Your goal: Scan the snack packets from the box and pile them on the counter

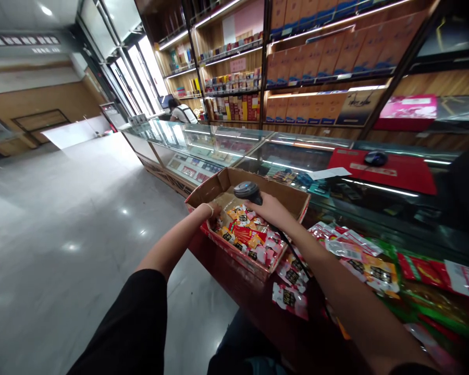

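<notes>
My right hand (269,209) is wrapped round a dark barcode scanner (247,190), whose cord runs down below my forearm. It is held over an open cardboard box (263,271) with a red printed outside. Small snack packets (244,232) in yellow, red, pink and white lie in the box. Inside the box's left end is my left hand (216,211), with a light band at the wrist. Its fingers are mostly hidden, so I cannot tell what it holds.
More snack packets (291,298) lie on the dark red counter (222,265) and to the right. Behind stands a glass display case (219,140) with a red mat (410,174), a computer mouse (375,158) and white paper (330,173). A person (183,112) is at the far end.
</notes>
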Available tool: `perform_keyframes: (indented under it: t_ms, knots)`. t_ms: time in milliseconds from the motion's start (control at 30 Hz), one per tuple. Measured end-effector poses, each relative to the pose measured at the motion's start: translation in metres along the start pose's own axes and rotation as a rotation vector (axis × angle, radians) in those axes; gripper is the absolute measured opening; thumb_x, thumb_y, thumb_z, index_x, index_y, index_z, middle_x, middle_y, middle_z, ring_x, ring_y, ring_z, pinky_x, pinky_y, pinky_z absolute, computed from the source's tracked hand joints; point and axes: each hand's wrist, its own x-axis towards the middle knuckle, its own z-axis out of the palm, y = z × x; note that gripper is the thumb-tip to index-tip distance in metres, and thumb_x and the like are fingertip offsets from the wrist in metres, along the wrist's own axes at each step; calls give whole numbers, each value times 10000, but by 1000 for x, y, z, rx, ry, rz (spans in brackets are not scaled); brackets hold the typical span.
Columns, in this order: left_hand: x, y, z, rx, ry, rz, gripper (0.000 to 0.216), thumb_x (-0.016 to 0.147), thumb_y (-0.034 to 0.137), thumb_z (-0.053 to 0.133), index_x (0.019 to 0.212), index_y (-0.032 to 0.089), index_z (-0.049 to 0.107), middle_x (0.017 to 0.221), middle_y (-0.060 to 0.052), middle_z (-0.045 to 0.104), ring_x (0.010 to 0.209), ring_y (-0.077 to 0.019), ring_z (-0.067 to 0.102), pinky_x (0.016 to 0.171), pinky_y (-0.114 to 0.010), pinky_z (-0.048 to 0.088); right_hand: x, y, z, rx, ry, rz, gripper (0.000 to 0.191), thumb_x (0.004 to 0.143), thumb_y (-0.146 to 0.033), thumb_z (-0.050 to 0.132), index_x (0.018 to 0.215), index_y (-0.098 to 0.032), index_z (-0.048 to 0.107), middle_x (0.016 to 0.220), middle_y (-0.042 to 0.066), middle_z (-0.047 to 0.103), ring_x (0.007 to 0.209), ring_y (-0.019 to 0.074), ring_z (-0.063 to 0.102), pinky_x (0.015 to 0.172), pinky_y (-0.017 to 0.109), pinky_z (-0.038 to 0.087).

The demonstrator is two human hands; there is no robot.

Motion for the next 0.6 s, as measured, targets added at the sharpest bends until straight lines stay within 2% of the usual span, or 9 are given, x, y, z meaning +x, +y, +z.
perform_keyframes:
  t_ms: [133,267,367,467,533,600]
  knots:
    - [-16,1,-7,-118,94,26,229,573,150,775,526,164,551,519,6,542,733,-199,601,768,-282,482,-13,-3,-10,70,85,-53,323,789,-480,698,958,-211,641,571,3,634,479,189,609,481,278,454]
    - [-31,8,-21,-266,285,70,196,670,218,724,822,154,618,764,-6,641,752,-160,605,726,-258,495,-30,2,-25,151,84,-32,364,787,-525,696,969,-221,611,536,-21,601,403,167,566,414,266,426]
    - [-41,23,-29,-687,368,133,285,758,297,676,986,144,598,888,-38,653,771,-133,615,718,-251,512,-45,8,-39,183,90,-19,359,810,-538,662,966,-227,569,516,-36,575,370,169,558,362,262,414]
    - [-47,50,-32,-1272,324,171,310,745,282,709,1008,155,602,879,-27,642,718,-100,603,681,-226,506,-64,13,-52,248,150,-32,337,814,-526,661,946,-235,554,528,-47,567,377,153,552,362,254,427]
    - [-50,72,-33,-1496,243,184,265,793,293,677,1013,159,619,789,-3,604,626,-71,552,613,-192,477,-79,15,-59,289,191,-16,325,814,-513,666,940,-238,548,514,-51,560,366,140,524,357,249,421]
    - [-53,96,-33,-1617,138,220,338,879,436,584,1044,145,637,709,-1,552,555,-69,492,556,-192,454,-95,19,-66,305,213,18,317,816,-503,665,929,-236,536,473,-55,541,346,138,496,352,251,414]
